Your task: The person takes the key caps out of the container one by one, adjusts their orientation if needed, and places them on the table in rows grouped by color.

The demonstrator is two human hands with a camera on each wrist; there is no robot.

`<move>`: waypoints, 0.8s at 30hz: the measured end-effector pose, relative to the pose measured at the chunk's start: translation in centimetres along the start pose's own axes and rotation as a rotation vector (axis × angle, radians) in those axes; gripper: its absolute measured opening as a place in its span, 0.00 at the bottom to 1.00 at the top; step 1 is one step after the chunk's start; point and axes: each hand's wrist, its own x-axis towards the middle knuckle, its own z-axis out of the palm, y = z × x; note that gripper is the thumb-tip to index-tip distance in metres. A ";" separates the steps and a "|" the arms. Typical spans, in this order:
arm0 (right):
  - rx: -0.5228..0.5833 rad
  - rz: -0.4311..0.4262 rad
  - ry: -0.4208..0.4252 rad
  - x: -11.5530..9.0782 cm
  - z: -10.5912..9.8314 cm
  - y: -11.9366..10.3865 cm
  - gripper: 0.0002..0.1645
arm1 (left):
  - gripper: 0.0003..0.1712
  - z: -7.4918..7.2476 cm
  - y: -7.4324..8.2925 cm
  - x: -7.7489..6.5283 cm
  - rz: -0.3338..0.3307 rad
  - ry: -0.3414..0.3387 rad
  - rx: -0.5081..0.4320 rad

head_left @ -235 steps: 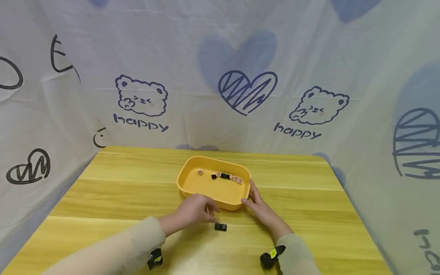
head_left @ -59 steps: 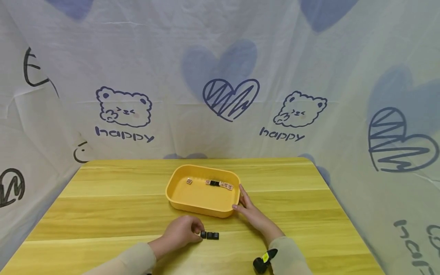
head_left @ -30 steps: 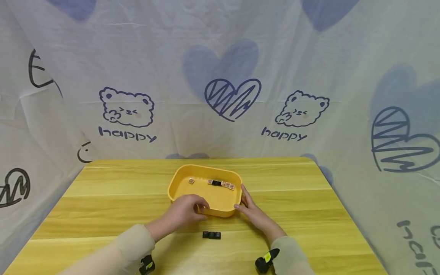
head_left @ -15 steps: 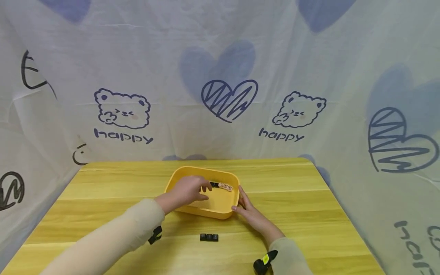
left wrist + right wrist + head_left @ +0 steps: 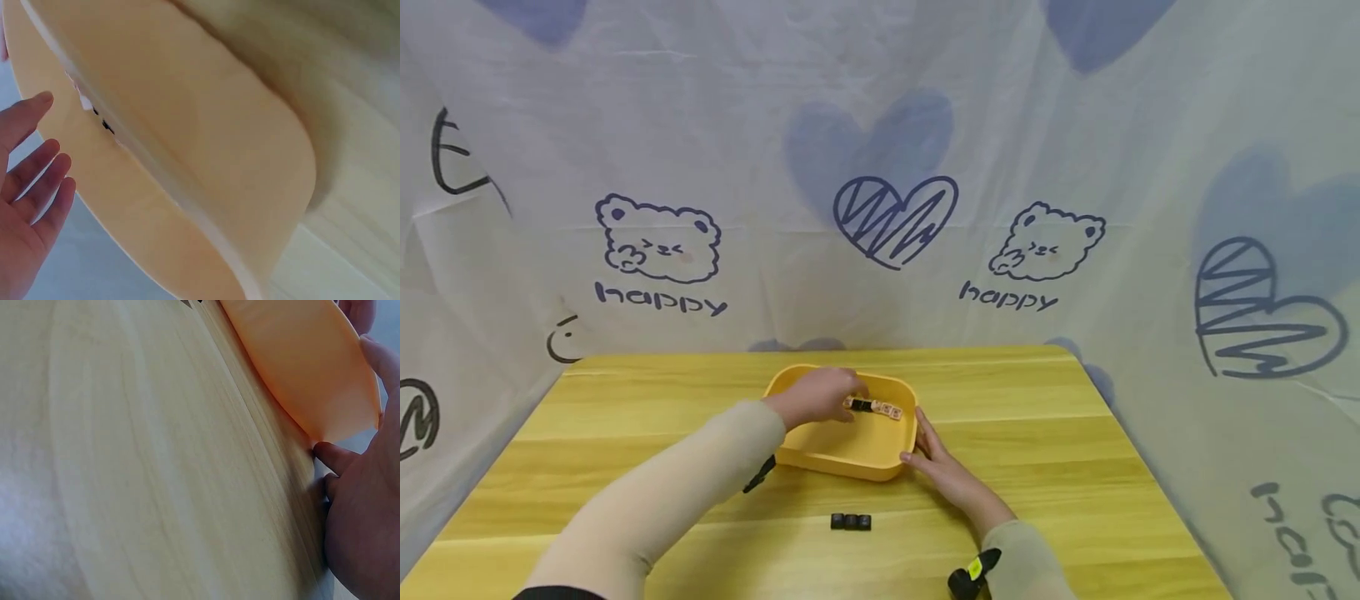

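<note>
A yellow tray [image 5: 835, 464] stands on the table with several small pale and black keycaps [image 5: 887, 411] lined up inside. My left hand [image 5: 822, 395] reaches over the near rim into it, beside the left end of that line. In the left wrist view the fingers of this hand [image 5: 31, 187] are spread and hold nothing. My right hand [image 5: 953, 482] grips the tray's near right corner; the right wrist view shows its thumb [image 5: 378, 359] at the rim and a finger at the base. Three black keycaps [image 5: 851, 522] sit side by side on the table in front.
The wooden table [image 5: 1037, 467] is enclosed by a white cloth [image 5: 760, 125] printed with hearts and bears. Each wrist wears a black strap; the right one [image 5: 973, 573] has a yellow mark.
My left hand has set a third black keycap beside the two on the table. It has since gone back up over the rim into the tray. My right hand keeps its place at the corner.
</note>
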 end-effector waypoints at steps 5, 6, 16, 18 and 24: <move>-0.004 0.005 0.000 -0.1 0.1 0.2 0.51 | 0.21 1.1 -1.1 1.5 0.017 -0.073 -0.001; -0.004 0.004 0.001 -0.1 0.1 0.2 0.51 | 0.22 1.3 -1.3 1.8 0.028 -0.092 0.000; 0.025 -0.012 -0.012 -0.1 0.0 0.4 0.50 | 0.21 3.0 -1.9 3.6 0.021 -0.203 0.008; 0.026 -0.011 -0.007 0.0 -0.1 0.4 0.50 | 0.20 3.1 -1.9 3.7 0.024 -0.203 0.009; 0.016 -0.010 0.001 0.0 -0.2 0.5 0.51 | 0.18 3.4 -2.2 3.7 0.027 -0.194 0.021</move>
